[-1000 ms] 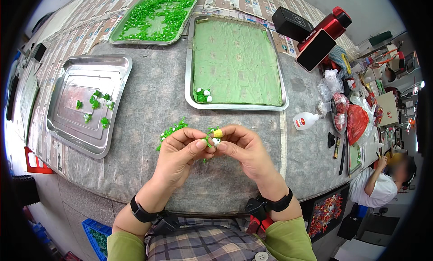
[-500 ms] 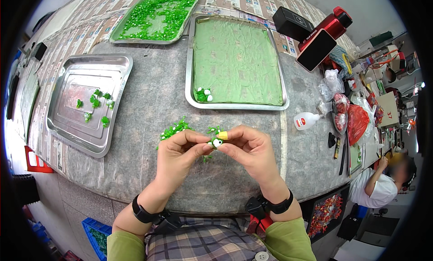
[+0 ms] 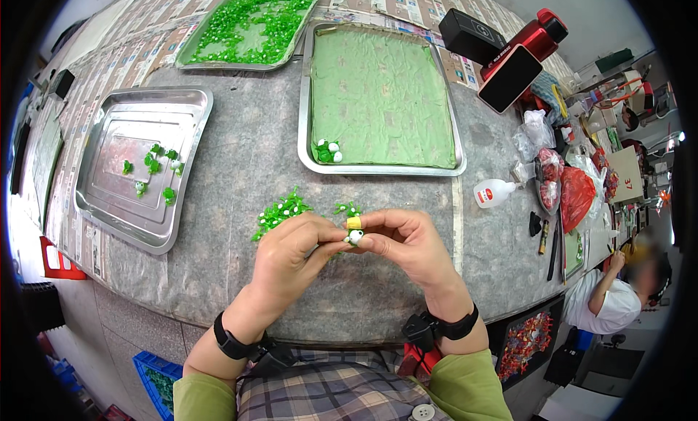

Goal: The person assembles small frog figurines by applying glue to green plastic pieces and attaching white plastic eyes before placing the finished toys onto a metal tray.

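Note:
Between my fingertips is a small green frog figurine (image 3: 355, 236) with white bulging eyes, its lower part covered by my fingers. My left hand (image 3: 294, 250) pinches it from one side, while my right hand (image 3: 407, 243), with yellow tape on a fingertip, pinches it from the other. Just beyond my hands lies a heap of small green pieces with white dots (image 3: 282, 214), and a smaller cluster of green pieces (image 3: 347, 208) sits to its right. Several finished-looking white-eyed green figures (image 3: 326, 151) stand in the near left corner of the green-lined tray (image 3: 385, 94).
On the left, a metal tray (image 3: 109, 195) holds several green pieces. A far tray (image 3: 190, 63) is full of green parts. At right are a white squeeze bottle (image 3: 493, 193), a phone (image 3: 510, 80), a red flask (image 3: 545, 35), a black box (image 3: 471, 35) and plastic bags (image 3: 576, 199). Another person (image 3: 603, 301) sits far right.
The frog figurine has turned and sits slightly lower and to the right. My left hand has rolled over with its fingers more closed, and my right wrist has shifted slightly right.

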A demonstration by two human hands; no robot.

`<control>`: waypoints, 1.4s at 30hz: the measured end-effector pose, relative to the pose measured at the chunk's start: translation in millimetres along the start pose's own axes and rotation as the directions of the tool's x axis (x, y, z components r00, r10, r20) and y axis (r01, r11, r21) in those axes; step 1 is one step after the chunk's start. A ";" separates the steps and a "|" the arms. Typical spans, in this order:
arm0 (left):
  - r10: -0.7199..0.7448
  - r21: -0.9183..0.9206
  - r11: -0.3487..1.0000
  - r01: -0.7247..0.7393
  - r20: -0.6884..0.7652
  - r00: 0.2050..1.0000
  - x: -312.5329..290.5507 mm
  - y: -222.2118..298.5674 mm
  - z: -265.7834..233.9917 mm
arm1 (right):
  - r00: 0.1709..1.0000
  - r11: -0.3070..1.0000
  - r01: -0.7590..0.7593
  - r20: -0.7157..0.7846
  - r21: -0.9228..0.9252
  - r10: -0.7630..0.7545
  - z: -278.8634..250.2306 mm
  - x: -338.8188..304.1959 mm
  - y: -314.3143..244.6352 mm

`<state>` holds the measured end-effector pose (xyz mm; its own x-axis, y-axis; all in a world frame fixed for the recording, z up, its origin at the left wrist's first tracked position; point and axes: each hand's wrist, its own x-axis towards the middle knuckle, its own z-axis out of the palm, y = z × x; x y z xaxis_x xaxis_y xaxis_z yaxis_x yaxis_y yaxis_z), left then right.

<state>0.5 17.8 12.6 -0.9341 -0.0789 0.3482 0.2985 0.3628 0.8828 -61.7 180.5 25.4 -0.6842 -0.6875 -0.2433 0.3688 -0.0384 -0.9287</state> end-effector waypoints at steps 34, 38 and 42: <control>-0.286 0.125 0.949 0.288 -0.041 0.957 2.9 7.8 -26.6 | 0.935 0.487 0.109 -0.077 -0.866 -0.346 -20.9 19.1 20.7; -0.050 0.408 0.913 -0.022 0.166 0.985 4.5 6.4 -2.6 | 0.942 0.421 0.155 0.005 -0.894 -0.336 -23.5 15.2 16.8; -0.047 0.450 0.892 -0.042 0.185 0.982 13.8 12.4 -0.4 | 0.932 0.305 0.177 0.060 -0.936 -0.358 -21.7 14.4 19.2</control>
<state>-8.5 20.8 28.5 -0.9672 0.0774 0.2421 0.2175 0.7446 0.6311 -78.1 185.5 -2.0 -0.7319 -0.6702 0.1228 -0.5976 0.5449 -0.5882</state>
